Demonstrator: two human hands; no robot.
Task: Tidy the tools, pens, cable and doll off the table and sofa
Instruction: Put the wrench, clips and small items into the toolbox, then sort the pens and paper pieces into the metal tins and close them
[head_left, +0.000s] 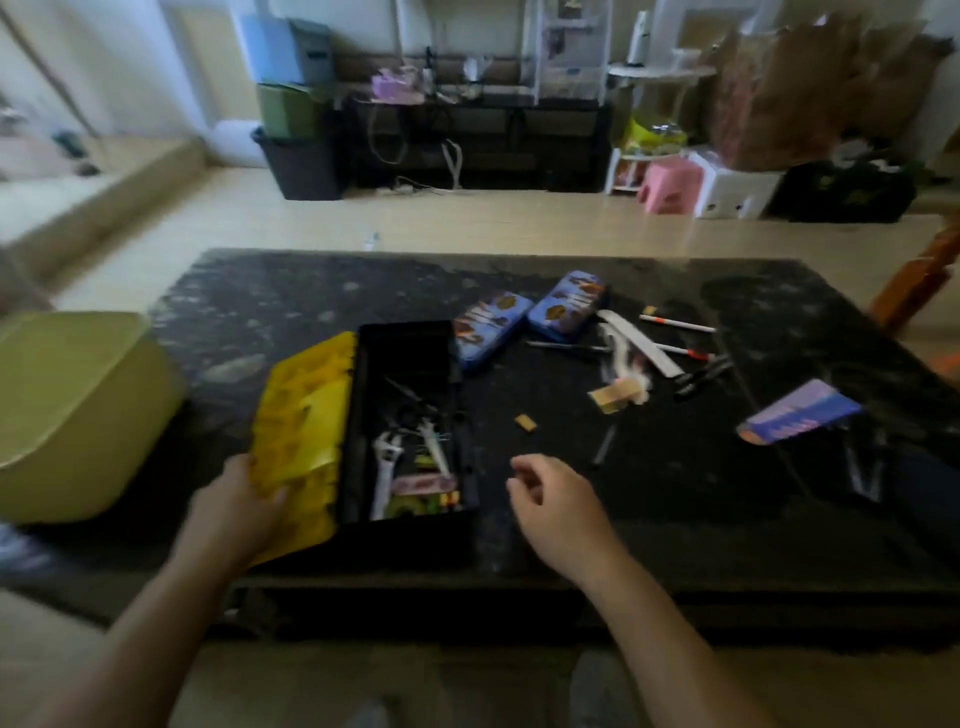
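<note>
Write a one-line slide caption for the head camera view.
Left hand holds the yellow lid of an open toolbox on a dark table; right hand hovers empty beside it, pens scattered beyond.

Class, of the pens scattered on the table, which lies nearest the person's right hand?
The dark pen lying alone just beyond the right hand; the white pens and black pens lie farther back.

The left hand (234, 512) and right hand (558, 506) are bare, and the left forearm (137, 639) and right forearm (670, 639) are uncovered to the lower edge.
</note>
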